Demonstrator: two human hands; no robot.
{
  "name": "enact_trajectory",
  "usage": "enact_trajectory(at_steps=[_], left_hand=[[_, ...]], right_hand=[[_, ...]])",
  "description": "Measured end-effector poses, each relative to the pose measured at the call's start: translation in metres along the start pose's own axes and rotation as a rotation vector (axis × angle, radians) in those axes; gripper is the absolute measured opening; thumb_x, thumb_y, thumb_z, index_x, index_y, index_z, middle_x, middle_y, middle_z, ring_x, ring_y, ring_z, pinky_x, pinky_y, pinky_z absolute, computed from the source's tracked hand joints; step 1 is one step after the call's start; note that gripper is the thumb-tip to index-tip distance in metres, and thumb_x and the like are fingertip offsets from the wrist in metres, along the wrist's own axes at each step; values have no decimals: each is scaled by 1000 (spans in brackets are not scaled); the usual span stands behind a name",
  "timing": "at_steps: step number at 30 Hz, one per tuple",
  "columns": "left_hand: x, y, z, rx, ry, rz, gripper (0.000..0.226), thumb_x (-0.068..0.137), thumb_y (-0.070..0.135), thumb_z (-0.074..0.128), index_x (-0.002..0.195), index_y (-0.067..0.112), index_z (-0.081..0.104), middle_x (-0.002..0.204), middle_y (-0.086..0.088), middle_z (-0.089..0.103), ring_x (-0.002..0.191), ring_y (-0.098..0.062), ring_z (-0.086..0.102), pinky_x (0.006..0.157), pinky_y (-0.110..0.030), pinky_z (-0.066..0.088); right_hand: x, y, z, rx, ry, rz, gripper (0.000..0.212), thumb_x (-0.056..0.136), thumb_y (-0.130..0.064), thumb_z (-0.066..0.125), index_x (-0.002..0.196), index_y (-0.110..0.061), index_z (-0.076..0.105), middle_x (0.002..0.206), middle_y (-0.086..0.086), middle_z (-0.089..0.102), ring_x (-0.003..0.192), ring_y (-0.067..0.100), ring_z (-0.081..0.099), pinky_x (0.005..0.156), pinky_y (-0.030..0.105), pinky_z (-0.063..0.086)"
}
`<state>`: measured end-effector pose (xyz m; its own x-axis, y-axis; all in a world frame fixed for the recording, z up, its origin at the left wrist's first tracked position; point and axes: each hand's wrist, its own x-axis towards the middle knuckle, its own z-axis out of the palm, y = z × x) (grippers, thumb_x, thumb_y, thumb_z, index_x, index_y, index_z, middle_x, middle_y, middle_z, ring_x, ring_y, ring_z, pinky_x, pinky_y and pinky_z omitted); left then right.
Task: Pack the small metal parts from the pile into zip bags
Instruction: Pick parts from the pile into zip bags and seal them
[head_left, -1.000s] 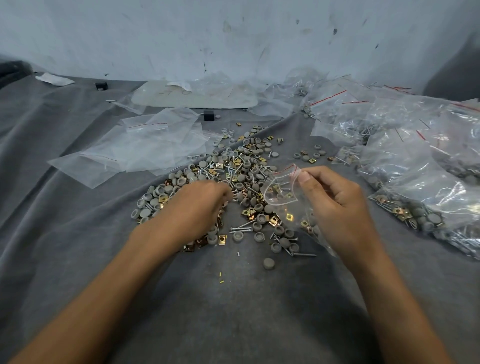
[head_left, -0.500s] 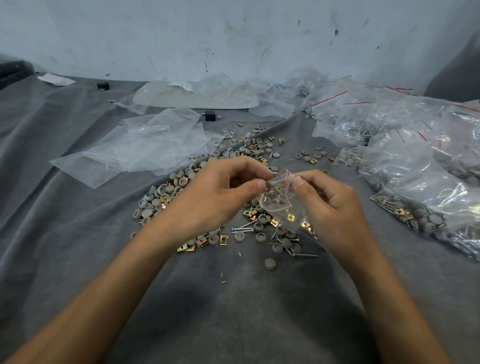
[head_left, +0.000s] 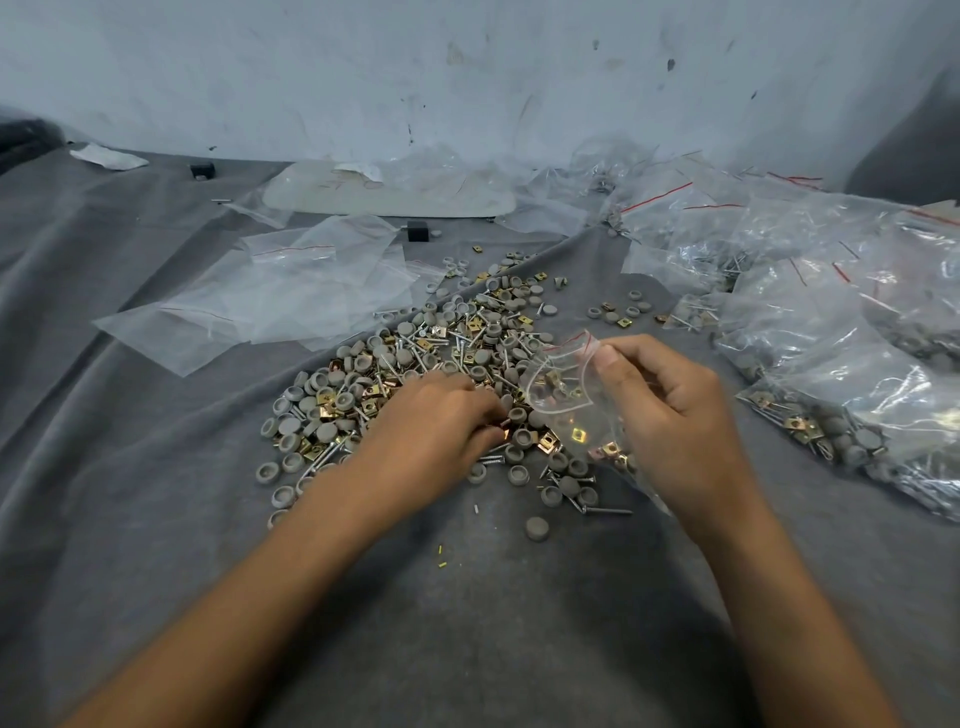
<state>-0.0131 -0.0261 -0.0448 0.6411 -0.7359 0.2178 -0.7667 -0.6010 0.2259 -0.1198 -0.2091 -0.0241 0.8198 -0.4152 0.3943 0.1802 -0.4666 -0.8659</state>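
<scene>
1. The pile (head_left: 441, 364) of caps, clips and screws lies on the cloth (head_left: 156, 467) before me.
2. My left hand (head_left: 431, 431) is down in its near edge, fingers curled. I cannot tell if they have caught a part.
3. My right hand (head_left: 670, 415) pinches the zip bag (head_left: 558, 387) by its lip, just beside the pile.
4. I should hold the mouth wide and tipped leftward, so nothing spills.

glossy plastic zip bag (head_left: 563, 384), matt cloth (head_left: 467, 623)

Left hand (head_left: 431, 423) fingers tucked under in parts pile (head_left: 415, 353), grip can't be told; filled zip bags (head_left: 857, 374) cut off at rt edge.
</scene>
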Motion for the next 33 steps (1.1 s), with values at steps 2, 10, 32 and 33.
enact_trajectory(at_steps=[2, 10, 32, 33], left_hand=[[1, 0, 1, 29, 21, 6, 28, 98, 44, 57, 118, 27, 68, 100, 4, 62, 103, -20, 56, 89, -33, 39], [2, -8, -7, -87, 54, -90, 21, 104, 35, 44, 96, 24, 60, 94, 7, 60, 92, -18, 54, 81, -37, 43], [1, 12, -25, -645, 214, -143, 10, 101, 35, 57, 109, 33, 63, 82, 13, 71, 69, 0, 61, 59, -20, 43], [1, 10, -21, -511, 212, -165, 8, 101, 36, 57, 104, 33, 64, 80, 14, 69, 70, 1, 60, 61, -21, 43]], right_hand=[[0, 0, 0, -3, -4, -1, 18, 103, -29, 60, 92, -24, 74, 80, 3, 69, 74, 25, 60, 66, 34, 48], [1, 2, -1, -6, -9, -4, 18, 103, -31, 59, 93, -25, 73, 82, 5, 69, 73, 26, 60, 66, 38, 49], [0, 1, -1, 0, -23, -2, 17, 102, -31, 60, 94, -27, 74, 84, 3, 72, 80, 30, 64, 68, 41, 51], [0, 1, -1, 0, -19, -4, 18, 102, -31, 59, 93, -26, 74, 83, 5, 71, 80, 32, 63, 68, 41, 51]])
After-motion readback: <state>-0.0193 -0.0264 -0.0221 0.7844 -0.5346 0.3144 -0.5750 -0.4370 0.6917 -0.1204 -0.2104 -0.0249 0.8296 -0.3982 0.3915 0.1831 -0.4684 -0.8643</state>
